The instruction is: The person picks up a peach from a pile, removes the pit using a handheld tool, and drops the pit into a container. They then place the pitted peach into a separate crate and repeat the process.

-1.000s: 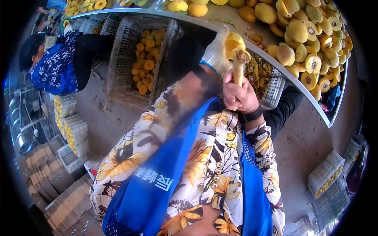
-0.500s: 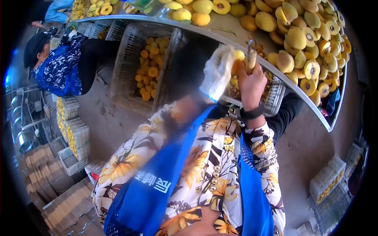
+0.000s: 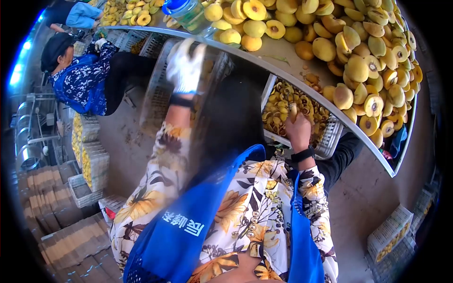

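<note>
My left hand point(image 3: 185, 68), in a white glove, is over a plastic crate point(image 3: 152, 89) at the left of my lap. It is blurred by motion, its fingers look spread, and no fruit shows in it. In my bare right hand point(image 3: 299, 128) is a pitting tool point(image 3: 293, 111) with a pale wooden handle, gripped over a second crate point(image 3: 332, 137) full of yellow fruit scraps point(image 3: 278, 106). In the earlier frame its metal loop shows; now the tip is hard to make out. Halved yellow peaches point(image 3: 356, 68) are heaped on the metal-edged table above.
The table's metal rim point(image 3: 264, 63) curves across in front of me. A clear jar with a blue lid point(image 3: 177, 7) stands on it. A co-worker point(image 3: 78, 80) sits at the left. Stacked crates point(image 3: 92, 155) and flattened cardboard point(image 3: 71, 240) lie on the left floor.
My left hand has moved away from the tool, leftward over the crate, and the yellow fruit beside it is gone from view. My right hand with the tool has dropped lower over the scraps.
</note>
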{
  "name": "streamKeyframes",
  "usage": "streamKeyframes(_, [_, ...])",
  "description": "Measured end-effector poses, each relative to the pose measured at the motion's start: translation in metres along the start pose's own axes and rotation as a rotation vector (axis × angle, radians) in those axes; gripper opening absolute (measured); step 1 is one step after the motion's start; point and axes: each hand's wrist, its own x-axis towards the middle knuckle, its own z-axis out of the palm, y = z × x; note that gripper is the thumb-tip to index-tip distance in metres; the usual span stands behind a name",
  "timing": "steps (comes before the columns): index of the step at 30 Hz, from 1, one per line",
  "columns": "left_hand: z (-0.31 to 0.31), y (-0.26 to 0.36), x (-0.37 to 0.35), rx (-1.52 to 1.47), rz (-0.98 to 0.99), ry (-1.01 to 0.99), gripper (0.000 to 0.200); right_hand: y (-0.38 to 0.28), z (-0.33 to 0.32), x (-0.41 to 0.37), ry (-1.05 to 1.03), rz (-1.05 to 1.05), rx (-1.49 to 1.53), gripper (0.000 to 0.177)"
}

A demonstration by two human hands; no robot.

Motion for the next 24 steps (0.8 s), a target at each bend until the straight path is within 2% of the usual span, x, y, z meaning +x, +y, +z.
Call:
streamKeyframes(1, [0.010, 0.015, 0.012, -0.025, 0.054, -0.061, 0.037, 0.001, 0.007, -0.001, -0.086, 0.035, 0.027, 0.026])
streamKeyframes(2, [0.024, 0.035, 0.022, -0.052, 0.108, -0.121, 0.038, -0.008, 0.003, -0.001, -0.077, 0.002, 0.081, 0.025])
streamKeyframes(4, [0.056, 0.071, 0.036, 0.085, 0.234, -0.257, 0.040, -0.027, -0.012, -0.005, -0.053, -0.059, 0.181, 0.026])
streamKeyframes(6, [0.097, 0.095, 0.047, 0.193, 0.293, -0.493, 0.030, -0.026, -0.020, -0.008, -0.051, -0.063, 0.263, 0.035])
streamKeyframes(8, [0.144, 0.102, 0.036, 0.319, 0.286, -0.335, 0.022, -0.035, -0.037, -0.011, -0.032, -0.059, 0.286, 0.037])
streamKeyframes(9, [0.176, 0.093, 0.030, 0.369, 0.319, -0.344, 0.020, -0.032, -0.038, -0.012, -0.013, -0.076, 0.249, 0.041])
streamKeyframes(12, [0.168, 0.101, 0.029, 0.347, 0.263, -0.300, 0.020, -0.036, -0.050, -0.019, 0.026, -0.061, 0.286, 0.039])
streamKeyframes(14, [0.143, 0.101, 0.034, 0.158, 0.183, -0.413, 0.024, -0.039, -0.059, -0.021, 0.026, -0.013, 0.312, 0.037])
streamKeyframes(16, [0.124, 0.091, 0.037, -0.091, 0.132, -0.431, 0.033, -0.048, -0.070, -0.018, 0.046, 0.027, 0.328, 0.036])
streamKeyframes(17, [0.112, 0.089, 0.038, -0.225, 0.100, -0.416, 0.045, -0.053, -0.077, -0.017, 0.063, 0.046, 0.329, 0.036])
streamKeyframes(18, [0.099, 0.089, 0.034, -0.372, 0.093, -0.429, 0.043, -0.058, -0.083, -0.016, 0.077, 0.066, 0.328, 0.036])
streamKeyframes(20, [0.044, 0.100, 0.024, -1.035, -0.326, -0.961, 0.043, -0.062, -0.092, -0.006, 0.112, -0.009, 0.345, 0.045])
streamKeyframes(22, [0.026, 0.096, 0.010, -1.034, 0.017, -1.047, 0.048, -0.070, -0.101, 0.005, 0.141, -0.078, 0.402, 0.048])
streamKeyframes(24, [-0.008, 0.113, -0.001, -1.061, -0.052, -1.191, 0.060, -0.079, -0.107, 0.013, 0.062, -0.101, 0.529, 0.052])
